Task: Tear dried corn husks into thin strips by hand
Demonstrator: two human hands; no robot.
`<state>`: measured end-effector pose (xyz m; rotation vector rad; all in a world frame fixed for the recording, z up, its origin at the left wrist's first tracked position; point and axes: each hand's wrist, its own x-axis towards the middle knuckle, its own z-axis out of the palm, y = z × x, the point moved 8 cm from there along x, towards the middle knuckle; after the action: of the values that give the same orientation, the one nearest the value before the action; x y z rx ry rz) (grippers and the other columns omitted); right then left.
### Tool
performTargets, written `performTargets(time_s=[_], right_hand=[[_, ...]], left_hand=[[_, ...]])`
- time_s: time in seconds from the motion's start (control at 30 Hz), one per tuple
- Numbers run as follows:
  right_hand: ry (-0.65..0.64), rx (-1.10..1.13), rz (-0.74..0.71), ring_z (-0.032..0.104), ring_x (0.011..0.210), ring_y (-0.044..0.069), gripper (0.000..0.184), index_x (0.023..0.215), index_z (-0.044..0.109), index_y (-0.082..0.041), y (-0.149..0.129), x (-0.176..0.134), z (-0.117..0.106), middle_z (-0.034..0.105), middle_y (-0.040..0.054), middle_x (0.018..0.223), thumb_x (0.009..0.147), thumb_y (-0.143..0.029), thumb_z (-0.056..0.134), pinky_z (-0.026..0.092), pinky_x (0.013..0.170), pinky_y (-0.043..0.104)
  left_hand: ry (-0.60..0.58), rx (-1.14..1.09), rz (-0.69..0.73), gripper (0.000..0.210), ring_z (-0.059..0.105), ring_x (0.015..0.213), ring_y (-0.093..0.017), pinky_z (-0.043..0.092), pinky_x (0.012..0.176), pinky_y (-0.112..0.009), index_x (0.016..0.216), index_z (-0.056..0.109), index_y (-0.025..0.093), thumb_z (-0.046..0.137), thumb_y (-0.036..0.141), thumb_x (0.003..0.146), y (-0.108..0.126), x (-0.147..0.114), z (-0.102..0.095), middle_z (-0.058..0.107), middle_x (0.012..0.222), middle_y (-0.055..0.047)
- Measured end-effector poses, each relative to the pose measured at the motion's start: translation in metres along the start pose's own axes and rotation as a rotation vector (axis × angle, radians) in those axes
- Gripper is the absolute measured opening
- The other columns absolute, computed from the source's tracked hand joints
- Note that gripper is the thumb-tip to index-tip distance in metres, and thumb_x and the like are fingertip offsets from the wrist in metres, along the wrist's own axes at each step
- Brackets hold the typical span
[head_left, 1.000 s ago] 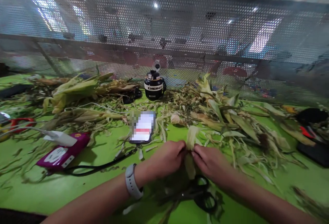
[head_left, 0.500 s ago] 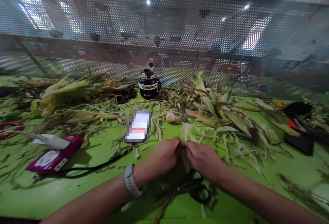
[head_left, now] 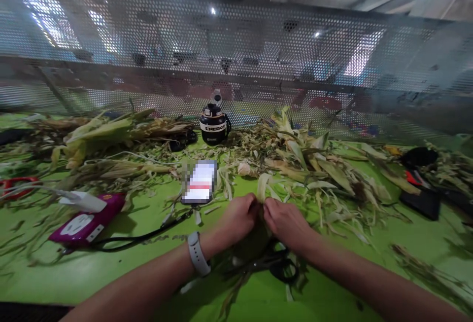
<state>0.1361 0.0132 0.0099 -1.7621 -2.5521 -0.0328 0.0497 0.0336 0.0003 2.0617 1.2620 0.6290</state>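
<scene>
Left hand: the left hand (head_left: 239, 217) is pinched closed on the strip, its fingertips close against the other hand's.
Right hand: the right hand (head_left: 287, 219) pinches the same strip from the other side; exact finger placement is hidden.
Husk strip: the pale husk strip (head_left: 263, 185) is between the two hands, its upper part showing just beyond the fingertips.
Strip's direction: long axis running from the fingers away from the body, the far end bending over toward the right; the near end is lost in shadow.
Strip's handling: likely very light, soft and pliable, apt to split along its fibres; best pinched flat across its width, near the middle.
Scissors: black-handled scissors (head_left: 284, 269) below the hands, handles toward the right.
Phone: a lit phone (head_left: 201, 182) ahead and left of the hands.
Husk pile: loose husks (head_left: 334, 171) ahead and right.
Bottle: a black bottle (head_left: 213, 134) farther ahead, slightly left.
</scene>
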Motion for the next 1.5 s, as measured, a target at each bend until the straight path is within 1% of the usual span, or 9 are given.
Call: performTargets(time_s=[0.17, 0.33, 0.4, 0.73, 0.97, 1.1, 1.23, 1.33, 1.5], right_hand=[[-0.016, 0.300, 0.036, 0.054, 0.059, 0.015, 0.018, 0.076, 0.053, -0.015, 0.016, 0.004, 0.002, 0.061, 0.0047, 0.068, 0.089, -0.020, 0.040, 0.032, 0.054, 0.025], [-0.371, 1.057, 0.033, 0.051, 0.049, 0.009, 0.020, 0.078, 0.050, -0.016, 0.021, 0.001, 0.017, 0.056, -0.0020, 0.061, 0.088, -0.032, 0.045, 0.036, 0.047, 0.020], [-0.462, 1.228, 0.046, 0.051, 0.048, 0.008, 0.023, 0.078, 0.052, -0.015, 0.020, -0.002, 0.017, 0.058, -0.0027, 0.059, 0.085, -0.037, 0.051, 0.036, 0.045, 0.018], [-0.543, 1.336, 0.041, 0.055, 0.044, 0.007, 0.028, 0.083, 0.056, -0.013, 0.016, -0.007, 0.019, 0.064, -0.0013, 0.063, 0.079, -0.041, 0.059, 0.041, 0.044, 0.018], [-0.518, 1.251, -0.053, 0.055, 0.052, 0.010, 0.020, 0.084, 0.056, -0.013, 0.013, -0.007, 0.013, 0.061, -0.0008, 0.066, 0.082, -0.033, 0.052, 0.042, 0.048, 0.020], [-0.294, 0.894, -0.065, 0.043, 0.048, 0.007, 0.011, 0.067, 0.053, -0.014, 0.016, -0.003, 0.005, 0.048, -0.0048, 0.055, 0.075, -0.021, 0.052, 0.030, 0.044, 0.018], [-0.070, 0.442, -0.088, 0.033, 0.047, 0.007, 0.014, 0.062, 0.053, -0.014, 0.010, -0.005, -0.009, 0.044, -0.0044, 0.051, 0.074, -0.020, 0.052, 0.020, 0.047, 0.022], [0.035, 0.184, -0.055, 0.041, 0.049, 0.010, 0.014, 0.066, 0.056, -0.014, 0.005, -0.007, -0.015, 0.054, 0.0004, 0.055, 0.077, -0.021, 0.050, 0.021, 0.050, 0.025], [0.015, 0.027, 0.002, 0.057, 0.057, 0.017, 0.015, 0.077, 0.059, -0.013, 0.001, -0.006, -0.012, 0.067, 0.0079, 0.067, 0.080, -0.020, 0.046, 0.026, 0.053, 0.027]], left_hand=[[-0.041, -0.087, 0.008, 0.019, 0.040, 0.054, -0.011, 0.029, 0.050, -0.024, 0.063, 0.046, 0.017, 0.044, 0.019, 0.082, -0.004, 0.005, 0.001, 0.048, 0.058, 0.003], [-0.357, -0.386, 0.050, 0.020, 0.047, 0.058, -0.010, 0.038, 0.054, -0.022, 0.075, 0.053, 0.015, 0.050, 0.033, 0.083, -0.004, 0.005, 0.010, 0.053, 0.066, 0.002], [-0.470, -0.535, 0.009, 0.026, 0.050, 0.057, -0.010, 0.040, 0.053, -0.021, 0.081, 0.052, 0.015, 0.051, 0.040, 0.083, -0.005, 0.002, 0.013, 0.055, 0.068, 0.001], [-0.593, -0.689, -0.015, 0.034, 0.055, 0.058, -0.009, 0.046, 0.058, -0.023, 0.087, 0.054, 0.014, 0.056, 0.047, 0.080, 0.006, -0.007, 0.016, 0.059, 0.073, 0.000], [-0.643, -0.631, 0.051, 0.026, 0.055, 0.062, -0.011, 0.046, 0.061, -0.024, 0.089, 0.055, 0.014, 0.050, 0.039, 0.085, 0.014, -0.010, 0.013, 0.059, 0.074, 0.000], [-0.424, -0.267, 0.173, 0.014, 0.049, 0.063, -0.011, 0.038, 0.060, -0.022, 0.079, 0.057, 0.015, 0.048, 0.025, 0.084, 0.016, -0.005, 0.003, 0.057, 0.071, 0.001], [-0.246, 0.016, 0.114, 0.017, 0.039, 0.053, -0.010, 0.027, 0.051, -0.023, 0.068, 0.052, 0.016, 0.045, 0.022, 0.083, 0.012, -0.005, 0.001, 0.048, 0.059, 0.003], [-0.172, 0.079, 0.093, 0.017, 0.036, 0.050, -0.011, 0.023, 0.049, -0.025, 0.068, 0.049, 0.017, 0.043, 0.021, 0.083, 0.012, -0.007, 0.003, 0.046, 0.056, 0.002], [-0.094, 0.124, 0.087, 0.016, 0.037, 0.049, -0.011, 0.021, 0.049, -0.026, 0.069, 0.048, 0.017, 0.041, 0.019, 0.083, 0.011, -0.008, 0.004, 0.050, 0.059, -0.001]])
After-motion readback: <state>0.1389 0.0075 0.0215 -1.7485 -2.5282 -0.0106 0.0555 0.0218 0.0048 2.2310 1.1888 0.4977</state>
